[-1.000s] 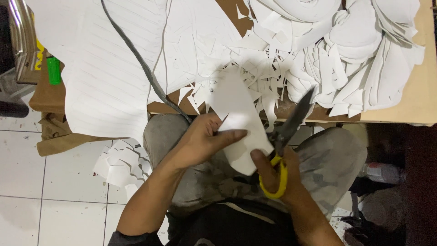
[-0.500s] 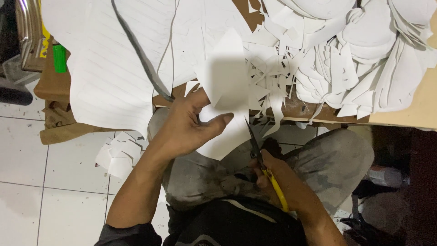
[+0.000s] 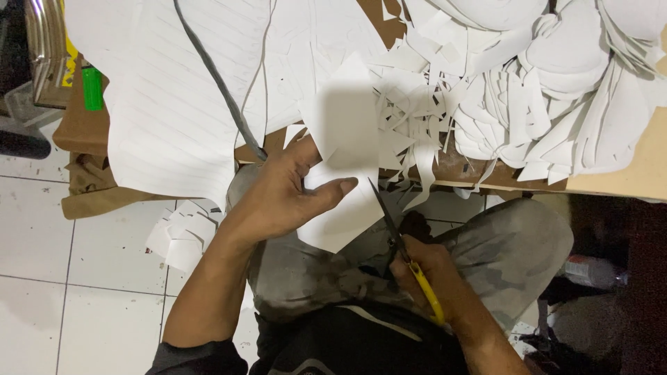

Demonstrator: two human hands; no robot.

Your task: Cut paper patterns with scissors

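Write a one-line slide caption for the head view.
Left hand holds white sheet while right hand cuts with yellow-handled scissors.

A clear plastic bottle (image 3: 590,271) is seen lying on its side on the dark floor, below the right end of the wooden table (image 3: 649,177). Its label cannot be made out. No signs or screens are shown.
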